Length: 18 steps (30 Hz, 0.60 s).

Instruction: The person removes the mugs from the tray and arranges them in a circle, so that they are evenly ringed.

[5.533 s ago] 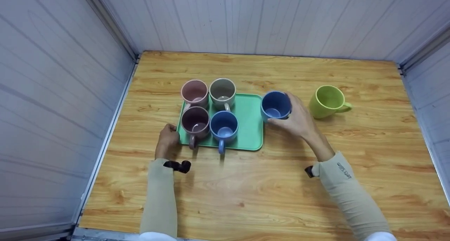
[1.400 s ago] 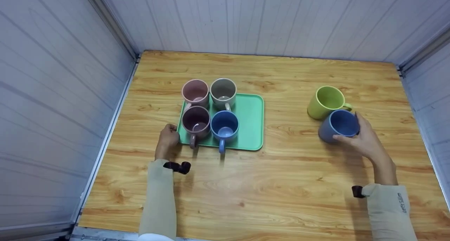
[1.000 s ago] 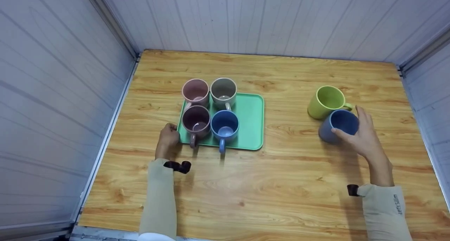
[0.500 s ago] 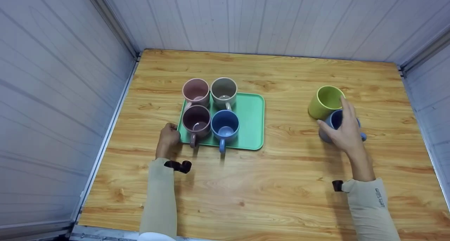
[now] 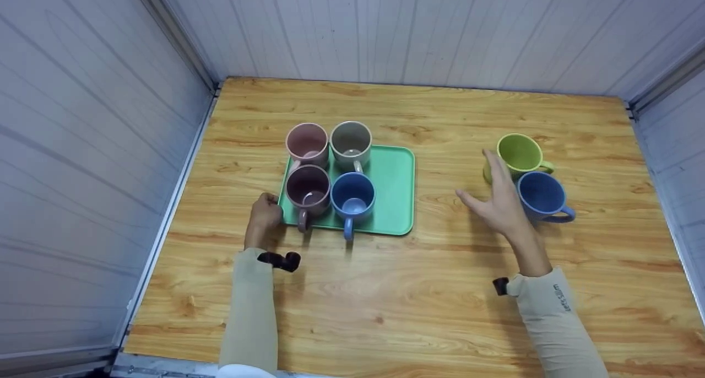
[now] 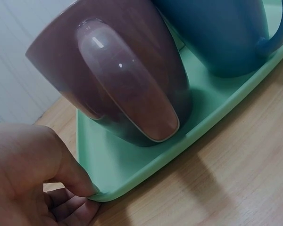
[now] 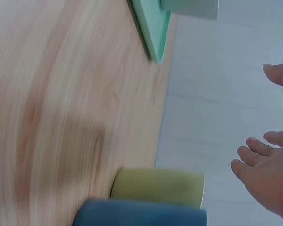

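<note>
My left hand [image 5: 265, 212] pinches the near left corner of the green tray [image 5: 394, 190], thumb on top of its rim in the left wrist view. On that tray stand a pink mug [image 5: 307, 142], a grey mug [image 5: 351, 142], a dark purple mug [image 5: 307, 193] and a blue mug [image 5: 352, 197]. To the right, a yellow-green mug [image 5: 520, 151] and a second blue mug [image 5: 542, 193] stand upright on the table, close together. My right hand [image 5: 501, 204] is raised beside them with fingers spread, holding nothing, and partly covers the yellow-green mug.
The wooden table [image 5: 380, 295] has white panel walls [image 5: 380, 31] at its back and sides. The tray's right third is bare. Wood surface lies between the tray and the two mugs on the right.
My right hand carried the second blue mug from beside the tray to the yellow-green mug, let it go and drew back leftward. My left hand stayed at the tray corner.
</note>
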Each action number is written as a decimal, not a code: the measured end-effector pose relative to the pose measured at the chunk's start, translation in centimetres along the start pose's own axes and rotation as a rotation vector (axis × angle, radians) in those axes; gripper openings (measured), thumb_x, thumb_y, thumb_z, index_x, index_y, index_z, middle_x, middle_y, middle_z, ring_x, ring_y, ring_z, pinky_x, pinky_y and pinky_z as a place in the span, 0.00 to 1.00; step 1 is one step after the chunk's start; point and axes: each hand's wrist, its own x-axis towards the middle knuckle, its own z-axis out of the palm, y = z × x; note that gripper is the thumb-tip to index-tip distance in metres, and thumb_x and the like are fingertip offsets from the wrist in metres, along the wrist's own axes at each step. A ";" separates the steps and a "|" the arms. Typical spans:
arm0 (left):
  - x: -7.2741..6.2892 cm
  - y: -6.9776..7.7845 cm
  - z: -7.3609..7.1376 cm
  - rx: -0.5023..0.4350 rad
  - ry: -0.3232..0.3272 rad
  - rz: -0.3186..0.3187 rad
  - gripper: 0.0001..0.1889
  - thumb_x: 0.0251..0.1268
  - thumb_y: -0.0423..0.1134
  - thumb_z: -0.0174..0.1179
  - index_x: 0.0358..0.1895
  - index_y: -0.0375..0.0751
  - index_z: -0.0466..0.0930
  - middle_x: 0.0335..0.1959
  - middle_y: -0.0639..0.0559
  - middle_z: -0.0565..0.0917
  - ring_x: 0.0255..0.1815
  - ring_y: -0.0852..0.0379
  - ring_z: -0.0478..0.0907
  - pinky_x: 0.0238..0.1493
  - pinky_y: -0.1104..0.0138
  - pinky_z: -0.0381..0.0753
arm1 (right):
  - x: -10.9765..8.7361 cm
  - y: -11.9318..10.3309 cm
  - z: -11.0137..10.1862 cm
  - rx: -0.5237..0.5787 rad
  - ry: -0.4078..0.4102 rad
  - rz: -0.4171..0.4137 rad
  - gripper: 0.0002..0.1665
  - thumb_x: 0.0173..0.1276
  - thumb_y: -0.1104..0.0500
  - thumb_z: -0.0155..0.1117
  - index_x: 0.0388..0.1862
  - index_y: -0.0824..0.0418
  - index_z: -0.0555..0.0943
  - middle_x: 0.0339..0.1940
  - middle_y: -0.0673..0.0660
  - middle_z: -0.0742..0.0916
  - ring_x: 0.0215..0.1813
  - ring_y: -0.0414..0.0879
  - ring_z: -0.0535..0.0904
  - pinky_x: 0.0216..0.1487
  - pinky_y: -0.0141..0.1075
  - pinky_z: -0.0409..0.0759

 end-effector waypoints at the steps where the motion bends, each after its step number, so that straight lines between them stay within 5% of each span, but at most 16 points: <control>1: 0.0 0.0 0.0 0.003 0.003 0.004 0.21 0.64 0.29 0.33 0.58 0.30 0.64 0.58 0.36 0.70 0.56 0.46 0.67 0.60 0.57 0.67 | 0.1 -0.2 0.3 0.006 -0.004 -0.001 0.55 0.57 0.54 0.72 0.76 0.62 0.52 0.75 0.65 0.59 0.75 0.58 0.53 0.71 0.57 0.53; 18: -0.1 0.0 -0.1 0.027 -0.008 0.017 0.22 0.64 0.29 0.33 0.60 0.30 0.63 0.59 0.36 0.69 0.56 0.46 0.66 0.61 0.56 0.66 | 0.6 -3.4 5.3 0.039 -0.162 -0.068 0.55 0.59 0.46 0.69 0.77 0.55 0.49 0.76 0.62 0.57 0.76 0.57 0.53 0.71 0.56 0.55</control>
